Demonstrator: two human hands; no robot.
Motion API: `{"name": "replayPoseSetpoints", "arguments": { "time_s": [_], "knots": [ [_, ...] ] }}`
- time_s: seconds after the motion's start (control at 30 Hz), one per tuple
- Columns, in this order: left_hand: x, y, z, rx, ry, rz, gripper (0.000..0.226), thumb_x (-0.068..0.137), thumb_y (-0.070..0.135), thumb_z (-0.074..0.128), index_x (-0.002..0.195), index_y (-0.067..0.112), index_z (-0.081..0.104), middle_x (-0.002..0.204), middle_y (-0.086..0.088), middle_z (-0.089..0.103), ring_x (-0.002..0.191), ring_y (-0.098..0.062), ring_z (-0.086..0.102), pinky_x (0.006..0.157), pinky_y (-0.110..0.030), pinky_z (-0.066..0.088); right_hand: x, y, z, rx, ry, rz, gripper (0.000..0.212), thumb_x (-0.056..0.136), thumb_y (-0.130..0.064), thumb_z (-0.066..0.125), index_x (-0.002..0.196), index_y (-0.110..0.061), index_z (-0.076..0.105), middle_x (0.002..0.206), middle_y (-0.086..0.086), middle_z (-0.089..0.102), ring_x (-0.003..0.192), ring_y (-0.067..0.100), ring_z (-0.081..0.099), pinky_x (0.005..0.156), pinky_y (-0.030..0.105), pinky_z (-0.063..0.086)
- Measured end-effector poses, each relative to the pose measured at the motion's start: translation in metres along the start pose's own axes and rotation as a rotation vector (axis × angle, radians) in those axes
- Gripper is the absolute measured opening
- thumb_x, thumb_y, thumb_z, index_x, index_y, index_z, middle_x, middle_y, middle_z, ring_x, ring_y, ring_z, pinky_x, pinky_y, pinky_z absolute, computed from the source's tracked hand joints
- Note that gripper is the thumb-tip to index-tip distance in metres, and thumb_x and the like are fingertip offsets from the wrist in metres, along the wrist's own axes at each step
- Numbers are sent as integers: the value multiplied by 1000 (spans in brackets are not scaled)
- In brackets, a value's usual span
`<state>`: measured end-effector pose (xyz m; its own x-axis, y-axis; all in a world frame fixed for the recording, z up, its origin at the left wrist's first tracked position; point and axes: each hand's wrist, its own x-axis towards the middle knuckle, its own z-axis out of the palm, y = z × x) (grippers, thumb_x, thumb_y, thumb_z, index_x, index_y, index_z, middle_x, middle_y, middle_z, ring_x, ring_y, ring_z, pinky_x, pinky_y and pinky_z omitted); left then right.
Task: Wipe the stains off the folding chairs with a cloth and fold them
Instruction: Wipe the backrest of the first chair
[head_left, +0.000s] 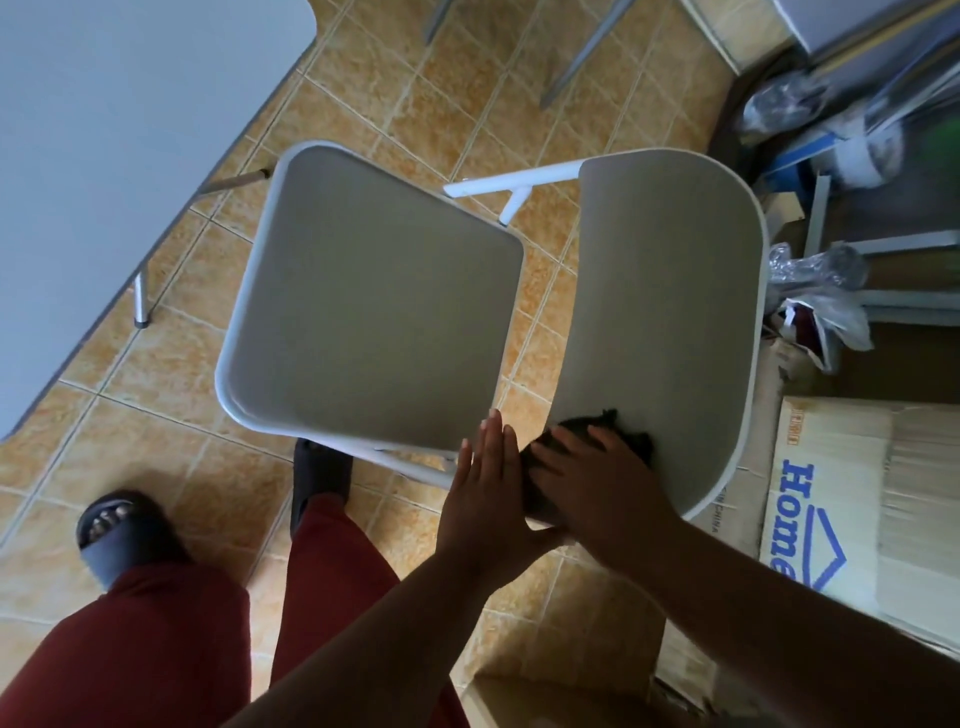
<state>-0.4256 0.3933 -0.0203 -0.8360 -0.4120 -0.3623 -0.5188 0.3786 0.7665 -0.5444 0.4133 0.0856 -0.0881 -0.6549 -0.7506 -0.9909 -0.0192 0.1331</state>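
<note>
A white folding chair stands unfolded on the tiled floor below me, its seat (374, 312) to the left and its curved backrest (670, 291) to the right. My right hand (597, 478) presses a dark cloth (623, 426) flat against the near end of the backrest. My left hand (483, 483) lies beside it with fingers straight and together, resting against the near edge of the backrest. Part of the cloth is hidden under my right hand.
A grey table (104, 156) stands at the left with a leg (141, 301) on the floor. Cardboard boxes (857, 509), plastic bags (821, 291) and metal frames crowd the right side. More chair legs (582, 57) show at the top. My feet in dark slippers (124, 535) stand at the lower left.
</note>
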Motion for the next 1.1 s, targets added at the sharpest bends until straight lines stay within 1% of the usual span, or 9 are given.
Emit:
{"name": "replayPoseSetpoints", "arguments": {
  "time_s": [0.13, 0.23, 0.37, 0.43, 0.53, 0.63, 0.83, 1.0, 1.1],
  "knots": [
    [-1, -5, 0, 32, -55, 172, 128, 70, 88, 44, 150, 5, -10, 160, -15, -18, 149, -28, -16, 123, -43, 0, -45, 2, 0, 52, 20, -145, 42, 60, -21, 84, 98, -32, 71, 103, -10, 72, 100, 18, 67, 85, 42, 53],
    [-2, 0, 2, -1, -46, 230, 125, 73, 83, 49, 151, 11, -17, 159, -10, -27, 147, -21, -24, 120, -37, -10, -44, 42, -26, -53, -76, -184, 34, 77, -16, 70, 106, -33, 62, 102, -6, 68, 94, 24, 65, 82, 45, 52],
    [6, 4, 3, -30, -32, 259, 126, 73, 75, 59, 154, 6, -8, 161, -11, -20, 149, -21, -19, 122, -37, -5, -5, 140, -104, -41, 190, 51, 34, 85, -17, 58, 116, -30, 57, 105, 11, 64, 93, 36, 61, 81, 51, 51],
    [10, 6, 7, -23, -21, 278, 126, 71, 75, 60, 154, 1, 0, 163, -14, -9, 151, -24, -10, 123, -40, 2, 11, 181, -131, -158, 350, 180, 46, 83, -10, 51, 127, -23, 52, 122, 21, 58, 108, 42, 55, 91, 57, 47],
    [15, 7, 12, -13, -14, 292, 123, 72, 77, 55, 153, -1, 5, 164, -16, -3, 152, -26, -4, 122, -42, 8, 35, 213, -131, -256, 355, 307, 54, 82, -16, 38, 134, -20, 52, 142, 25, 42, 127, 48, 39, 104, 61, 35],
    [15, 7, 16, -15, -5, 295, 120, 75, 77, 51, 153, -2, 7, 163, -17, -1, 152, -26, -2, 121, -39, 5, 37, 203, -90, -221, 231, 285, 46, 88, -13, 39, 131, -13, 55, 145, 23, 41, 133, 48, 34, 111, 60, 21],
    [17, 9, 14, -27, -31, 285, 117, 76, 78, 40, 153, -2, 5, 163, -18, -2, 151, -27, -1, 121, -41, 8, -42, 121, -15, -76, 371, 269, 55, 84, -16, 23, 123, -9, 61, 136, 15, 54, 132, 40, 41, 109, 54, 24],
    [15, 11, 8, -6, -62, 282, 118, 74, 77, 43, 153, -3, 5, 163, -20, -3, 151, -30, 0, 122, -45, 13, -83, 43, 22, -11, 470, 282, 47, 80, 1, 47, 125, -8, 60, 137, 14, 54, 134, 36, 41, 110, 56, 26],
    [12, 8, 5, 29, -66, 276, 116, 76, 77, 41, 153, -2, 6, 163, -20, -2, 151, -31, 2, 122, -45, 14, -85, 8, 29, 49, 460, 269, 45, 78, -2, 56, 122, -9, 63, 132, 13, 59, 129, 34, 48, 108, 52, 28]
  ]
}}
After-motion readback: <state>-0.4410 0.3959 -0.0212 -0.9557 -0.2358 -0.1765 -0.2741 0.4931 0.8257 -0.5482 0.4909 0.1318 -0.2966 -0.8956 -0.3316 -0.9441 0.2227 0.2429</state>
